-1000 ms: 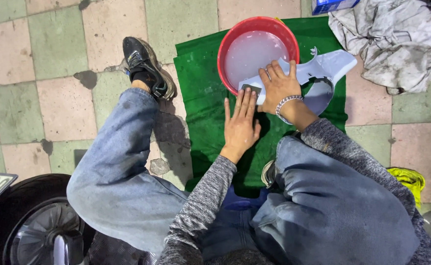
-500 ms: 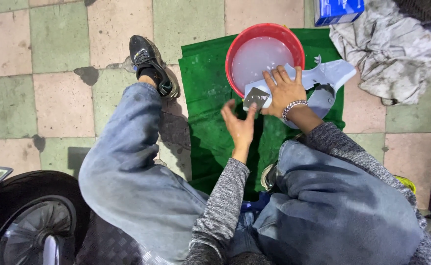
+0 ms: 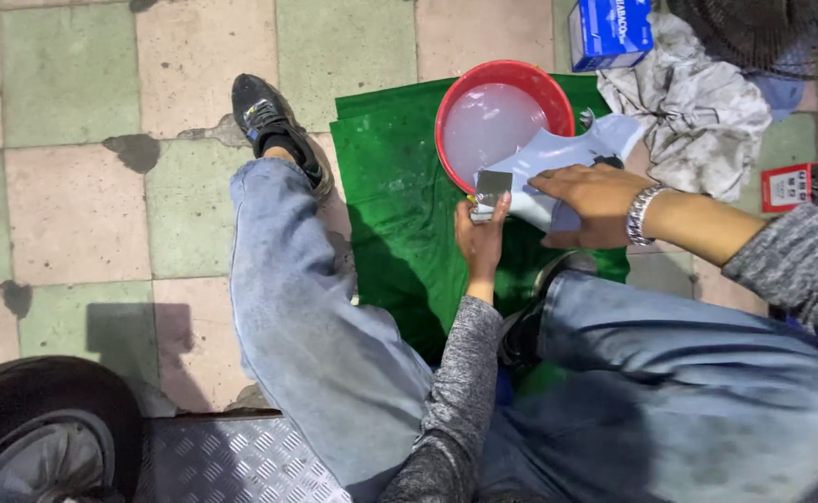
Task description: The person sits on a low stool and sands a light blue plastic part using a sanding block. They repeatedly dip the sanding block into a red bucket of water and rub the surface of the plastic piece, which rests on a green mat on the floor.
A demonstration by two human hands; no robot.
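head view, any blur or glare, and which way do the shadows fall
Head view: mostly sharp, though the left hand and its small grey pad look slightly soft; the cloudy water in the red basin shows a pale sheen, no harsh glare; the raised leg's shadow falls on the green cloth; no distortion that I can tell.

Evenly lit overhead view, slightly soft in detail.
Bright artificial light falls from above; the raised leg [image 3: 306, 307] casts a dark shadow on the green mat [image 3: 400, 196]. Pale glare sits on the water in the red basin [image 3: 502, 116]. Edges blur mildly.
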